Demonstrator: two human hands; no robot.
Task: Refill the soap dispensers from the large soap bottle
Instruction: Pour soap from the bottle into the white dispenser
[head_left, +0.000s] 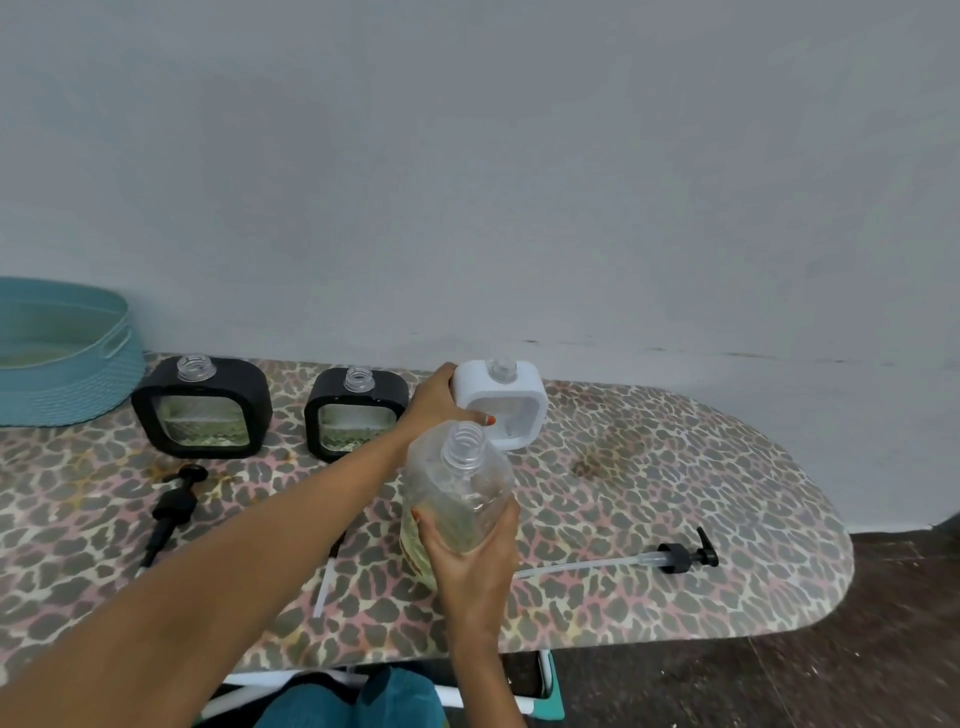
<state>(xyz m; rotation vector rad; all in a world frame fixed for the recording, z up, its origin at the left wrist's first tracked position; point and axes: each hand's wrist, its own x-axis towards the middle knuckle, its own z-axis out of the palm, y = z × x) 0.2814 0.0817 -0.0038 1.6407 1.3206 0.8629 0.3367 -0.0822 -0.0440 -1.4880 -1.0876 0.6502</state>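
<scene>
Blocked along wall by left black dispenser, middle black dispenser, white dispenser; far left by teal basket. Obstructed in front by left pump, soap bottle, right pump. Passable over bare board between white dispenser and right pump.

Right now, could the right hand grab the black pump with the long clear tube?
Probably not yet. The right hand grips the large clear plastic soap bottle, so it is busy. The black pump with the long clear tube lies uncovered beside it, nothing between.
</scene>
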